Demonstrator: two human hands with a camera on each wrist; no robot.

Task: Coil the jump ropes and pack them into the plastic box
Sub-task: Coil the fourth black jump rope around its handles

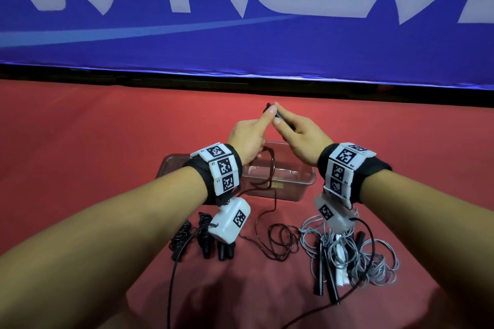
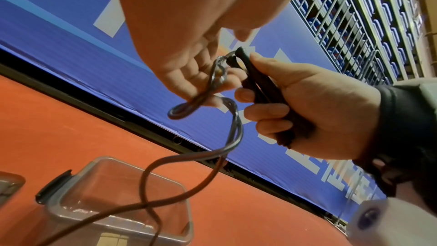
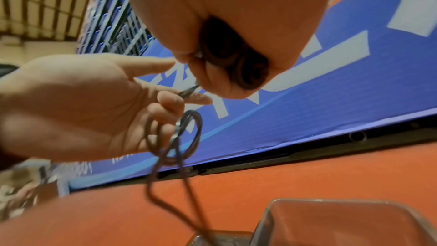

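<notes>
Below, plastic box (image 1: 280,181), rope (image 1: 270,168) dangling over

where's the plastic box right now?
In the head view the plastic box sits open on the red floor, centre frame, below and between both wrists, with its lid lying at its left and the tangled grey rope nearer the camera.

dark rope (image 1: 272,224) — handles raised, cord trailing to floor | clear box (image 1: 299,187) — open, empty
</notes>
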